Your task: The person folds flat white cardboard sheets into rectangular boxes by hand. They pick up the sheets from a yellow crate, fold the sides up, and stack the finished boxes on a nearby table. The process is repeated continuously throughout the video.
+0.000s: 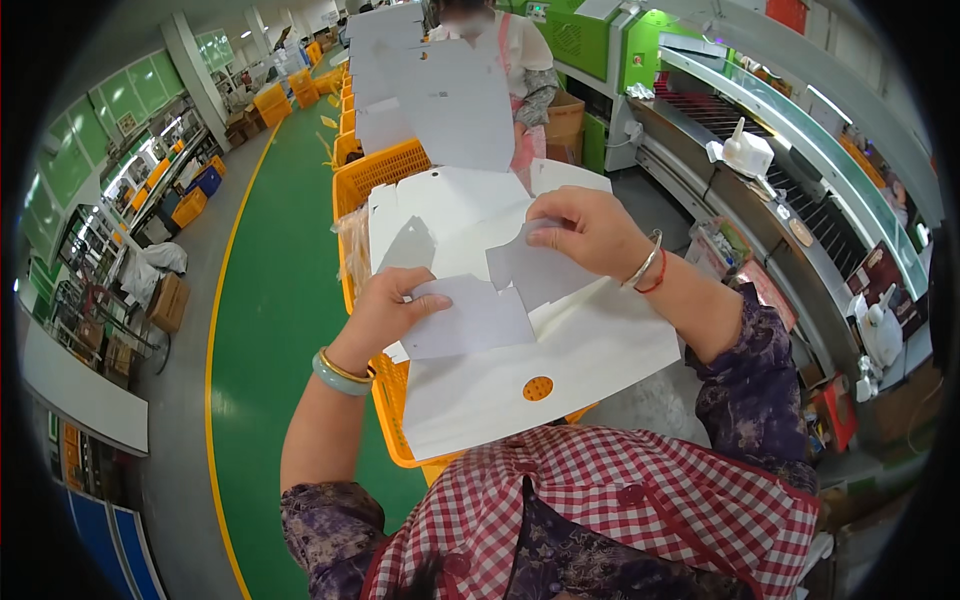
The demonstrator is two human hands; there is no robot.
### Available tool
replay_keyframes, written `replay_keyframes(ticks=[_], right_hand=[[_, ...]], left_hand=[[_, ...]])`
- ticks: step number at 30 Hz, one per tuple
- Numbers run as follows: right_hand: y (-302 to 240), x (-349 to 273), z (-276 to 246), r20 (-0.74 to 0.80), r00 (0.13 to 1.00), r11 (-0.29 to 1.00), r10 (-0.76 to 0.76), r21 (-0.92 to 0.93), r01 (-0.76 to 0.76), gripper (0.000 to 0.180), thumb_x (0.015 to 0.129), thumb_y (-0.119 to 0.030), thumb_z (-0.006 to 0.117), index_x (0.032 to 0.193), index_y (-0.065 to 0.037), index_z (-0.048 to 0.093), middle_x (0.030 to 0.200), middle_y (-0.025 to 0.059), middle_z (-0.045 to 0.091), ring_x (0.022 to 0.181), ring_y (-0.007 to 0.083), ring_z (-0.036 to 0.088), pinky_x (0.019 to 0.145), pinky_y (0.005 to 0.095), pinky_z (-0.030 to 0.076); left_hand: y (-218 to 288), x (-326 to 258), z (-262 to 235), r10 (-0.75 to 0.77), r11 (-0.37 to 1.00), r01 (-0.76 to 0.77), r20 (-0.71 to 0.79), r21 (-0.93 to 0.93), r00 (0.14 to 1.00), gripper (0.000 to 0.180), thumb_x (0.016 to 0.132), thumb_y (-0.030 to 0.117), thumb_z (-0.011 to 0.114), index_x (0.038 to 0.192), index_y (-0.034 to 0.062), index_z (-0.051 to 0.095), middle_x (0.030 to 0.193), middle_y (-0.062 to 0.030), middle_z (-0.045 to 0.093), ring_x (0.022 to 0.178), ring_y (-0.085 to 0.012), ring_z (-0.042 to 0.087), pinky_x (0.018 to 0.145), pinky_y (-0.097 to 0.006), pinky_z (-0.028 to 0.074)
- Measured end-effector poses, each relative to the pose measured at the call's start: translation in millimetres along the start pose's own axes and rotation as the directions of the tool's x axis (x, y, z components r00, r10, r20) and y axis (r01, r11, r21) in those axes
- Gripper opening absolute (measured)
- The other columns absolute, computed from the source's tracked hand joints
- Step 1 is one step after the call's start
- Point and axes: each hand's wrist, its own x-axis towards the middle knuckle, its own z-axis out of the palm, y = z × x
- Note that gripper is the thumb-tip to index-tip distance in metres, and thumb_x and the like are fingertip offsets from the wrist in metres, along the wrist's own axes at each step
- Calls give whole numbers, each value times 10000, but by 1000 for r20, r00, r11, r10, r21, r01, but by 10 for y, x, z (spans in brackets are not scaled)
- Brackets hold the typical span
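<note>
Support directly in front of me: a yellow plastic crate [392, 405] with perforated walls, its rim visible along my left and at the far end. White sheets cover its top. The near sheet [610, 350], broad and flat, slants across the end closest to me and reaches past the crate on my right; yellow shows through a round hole [538, 388] in it. Farther off, I note a second white sheet [470, 195] with a small dark hole near its far edge. Clear plastic film [353, 245] hangs crumpled over the left rim; I cannot tell what it covers.
</note>
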Motion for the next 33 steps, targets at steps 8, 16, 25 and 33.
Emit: replay_keyframes(ticks=[8,16,25,33], right_hand=[[-120,-12,-88,-33,999,1000,-6,24,6,168,753,-184,681,861,-61,643,797,94,630,710,251,591,647,309,457],[-183,-155,8,55,985,976,-166,-136,172,129,738,-177,690,841,-108,651,751,56,606,717,235,568,626,325,450],[-445,-500,118,344,911,849,-228,-387,359,98,731,-166,689,730,-117,605,647,14,566,660,201,560,548,330,444],[-256,-897,400,587,795,909,-151,-234,345,141,741,-227,669,681,-112,616,593,53,566,618,229,575,575,354,455]], left_hand=[[10,-74,35,-22,997,26,61,-66,998,166,787,142,701,850,1,639,686,-56,611,621,-105,550,591,-257,460],[73,2,51,96,993,-101,72,59,993,162,761,140,720,837,17,646,668,-91,581,570,-171,526,553,-287,444],[-50,-409,454,34,999,-34,6,10,999,185,748,182,732,787,30,633,666,-114,571,623,-223,552,677,-323,458],[-32,-808,785,92,983,-98,42,154,995,167,737,166,709,723,35,606,611,-121,542,640,-313,537,814,-372,433]])
